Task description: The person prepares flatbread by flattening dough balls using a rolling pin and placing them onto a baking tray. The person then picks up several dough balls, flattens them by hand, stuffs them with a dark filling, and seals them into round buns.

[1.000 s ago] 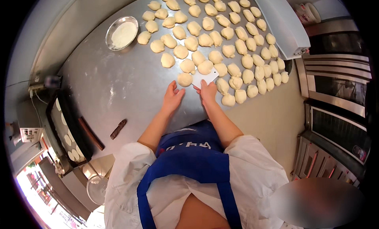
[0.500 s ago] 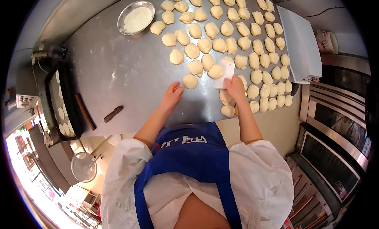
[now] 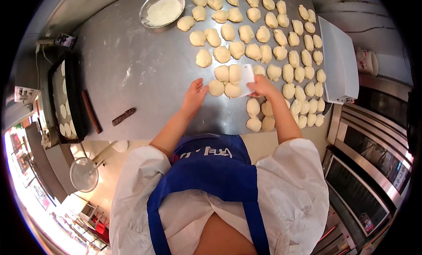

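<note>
My right hand (image 3: 263, 87) is closed on a flat white dough scraper (image 3: 247, 79). Its long edge lies against a tight cluster of pale dough balls on the steel table (image 3: 132, 70). On the cluster's other side my left hand (image 3: 195, 96) is open, palm inward, with its fingertips beside the nearest dough ball (image 3: 216, 88); whether they touch it I cannot tell. Many more dough pieces (image 3: 288, 72) lie in loose rows across the far and right parts of the table. Some dough lies close by my right forearm.
A metal bowl of white flour (image 3: 162, 11) stands at the far left. Nearer lie a short dark stick (image 3: 124, 117) and a long brown rod (image 3: 91, 112). A black tray (image 3: 72, 101) with flat dough pieces borders the left edge. A pale box-shaped appliance (image 3: 338, 61) stands at the right edge.
The scraper has moved slightly left and now stands more upright against the dough, which is pushed into a tighter cluster. My left hand has come nearer to it. The whole view has shifted slightly.
</note>
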